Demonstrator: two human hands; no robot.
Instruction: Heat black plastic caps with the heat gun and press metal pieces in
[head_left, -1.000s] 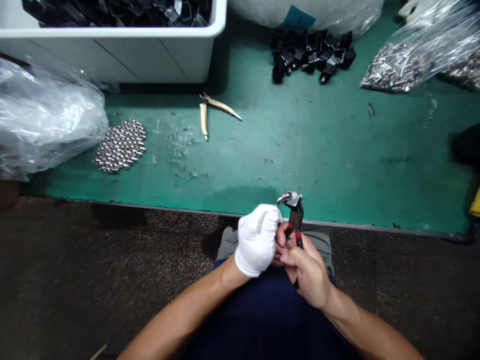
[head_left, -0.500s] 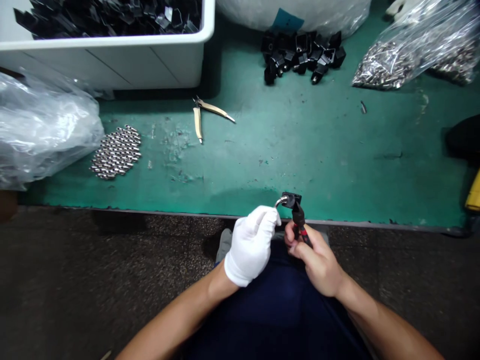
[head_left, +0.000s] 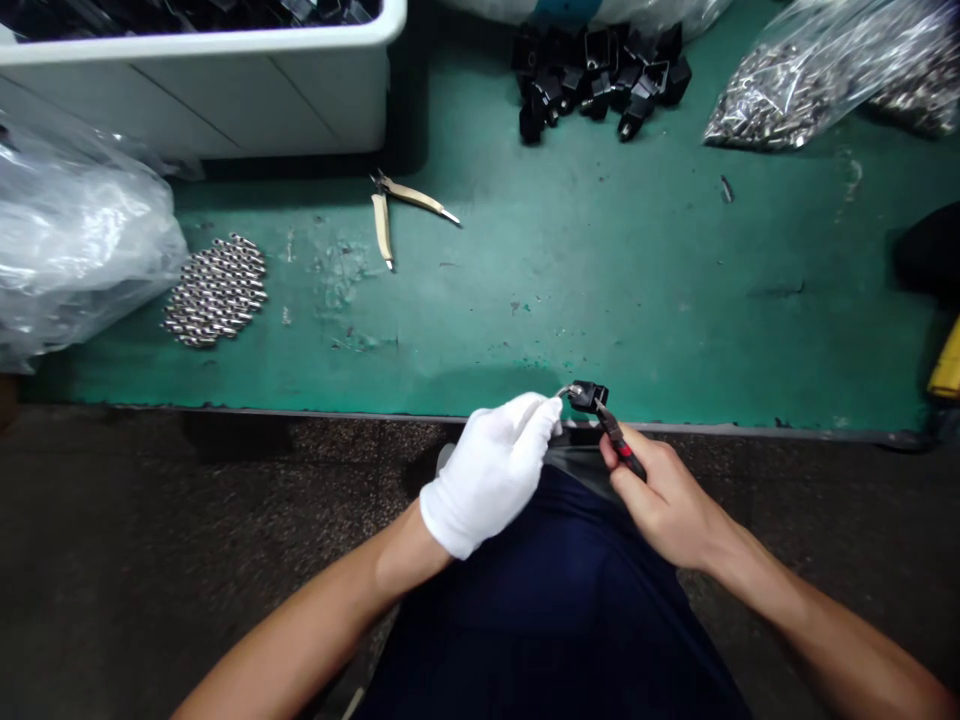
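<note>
My left hand (head_left: 491,470), in a white glove, is closed on a thin bent metal rod (head_left: 566,389). The rod's far end meets a small black box-shaped part (head_left: 588,396) above the table's front edge. My bare right hand (head_left: 664,490) is wrapped round pliers (head_left: 621,445) with black and red handles. Their tip touches or lies right against the black part; whether the jaws grip it I cannot tell. Most of the handles are hidden in my palm.
Cream-handled pliers (head_left: 382,205) lie spread on the green table (head_left: 465,310). Metal sleeves (head_left: 217,290) stand clustered at left beside a plastic bag (head_left: 82,240). Black parts (head_left: 600,75) are heaped at the back, near a white bin (head_left: 300,100) and a bag of metal pieces (head_left: 772,100).
The pliers' tip has shifted on the black part, and the tool now slants down to the right. My right hand has moved slightly right; the whole view has shifted a little.
</note>
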